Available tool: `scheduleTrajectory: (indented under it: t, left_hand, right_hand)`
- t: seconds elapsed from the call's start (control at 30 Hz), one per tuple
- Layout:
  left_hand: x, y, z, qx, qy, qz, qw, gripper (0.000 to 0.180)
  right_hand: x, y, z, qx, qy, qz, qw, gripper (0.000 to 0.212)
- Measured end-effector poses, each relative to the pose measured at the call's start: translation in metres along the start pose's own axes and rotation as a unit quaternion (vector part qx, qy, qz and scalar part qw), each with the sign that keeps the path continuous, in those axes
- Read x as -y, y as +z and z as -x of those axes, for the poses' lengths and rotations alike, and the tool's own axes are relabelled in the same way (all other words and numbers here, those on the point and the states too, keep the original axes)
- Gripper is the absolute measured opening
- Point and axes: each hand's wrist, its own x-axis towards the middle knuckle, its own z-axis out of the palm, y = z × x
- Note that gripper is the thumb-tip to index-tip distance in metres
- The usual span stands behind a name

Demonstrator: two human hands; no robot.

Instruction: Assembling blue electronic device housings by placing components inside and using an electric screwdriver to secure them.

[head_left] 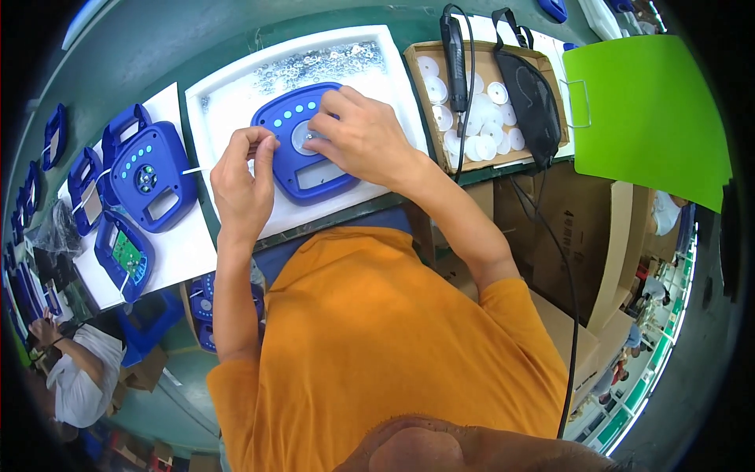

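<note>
A rounded blue plastic panel [289,168] is lying toward the white foam tray's [224,102] front edge. The right hand [362,138] is curling over the panel's round white disc [300,139], its grip indiscernible; the left hand [242,181] is pressing thumb and forefinger together at the panel's left edge.

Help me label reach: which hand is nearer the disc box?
Right. The right hand is at the blue panel, left of the disc box; the left hand is farther left.

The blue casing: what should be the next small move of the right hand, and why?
Perhaps the right hand should gently press the small shiny piece on the white disc, since that hand's fingertips are beside it; its seating is unclear.
</note>
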Motion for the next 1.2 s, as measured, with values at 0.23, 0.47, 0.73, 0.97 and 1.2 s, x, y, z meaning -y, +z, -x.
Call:
scheduleTrajectory:
  t: [0.23, 0.47, 0.73, 0.97, 1.2]
  left_hand:
    - [0.007, 0.007, 0.0, 0.003, 0.057, -0.071, 0.996, 0.005]
    - [-0.002, 0.017, -0.009, -0.016, 0.158, -0.134, 0.978, 0.006]
    - [-0.007, 0.025, -0.013, 0.069, 0.23, -0.281, 0.929, 0.011]
    - [-0.011, 0.022, -0.01, 0.084, 0.266, -0.311, 0.908, 0.02]
    - [-0.005, 0.01, 0.002, 0.061, 0.266, -0.256, 0.927, 0.02]
  right_hand:
    - [-0.002, 0.001, -0.01, 0.069, -0.027, 0.042, 0.996, 0.016]
    - [-0.025, -0.018, -0.002, -0.088, -0.002, -0.08, 0.993, 0.007]
    - [-0.019, -0.035, 0.03, -0.164, 0.088, -0.096, 0.978, 0.007]
    - [-0.02, -0.035, 0.033, -0.182, 0.045, -0.121, 0.975, 0.011]
    - [-0.014, -0.026, 0.033, -0.184, 0.032, -0.135, 0.973, 0.012]
